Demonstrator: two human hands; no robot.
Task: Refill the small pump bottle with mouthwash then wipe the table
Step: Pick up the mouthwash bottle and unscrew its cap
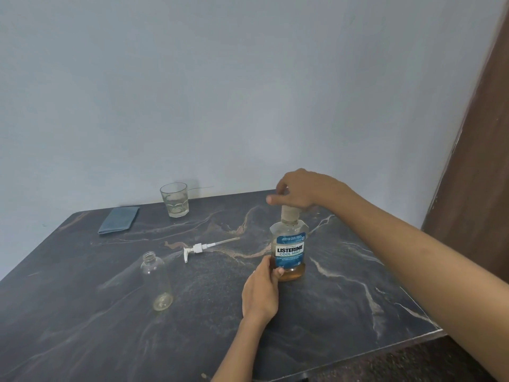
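Observation:
The mouthwash bottle (pixel 288 250) stands upright on the dark marble table (pixel 110 326), with a blue label and a low layer of amber liquid. My left hand (pixel 260 289) grips its lower left side. My right hand (pixel 298 190) is curled over the bottle's cap (pixel 289 213) from above. The small clear pump bottle (pixel 156 281) stands open and empty at the left. Its white pump head (pixel 197 248) with the long tube lies flat on the table between the two bottles. A folded blue cloth (pixel 119 219) lies at the back left.
A drinking glass (pixel 174 199) with a little clear liquid stands near the back edge by the wall. A brown wooden panel (pixel 476 161) rises at the right. The table's right edge (pixel 413 307) runs close behind my right forearm.

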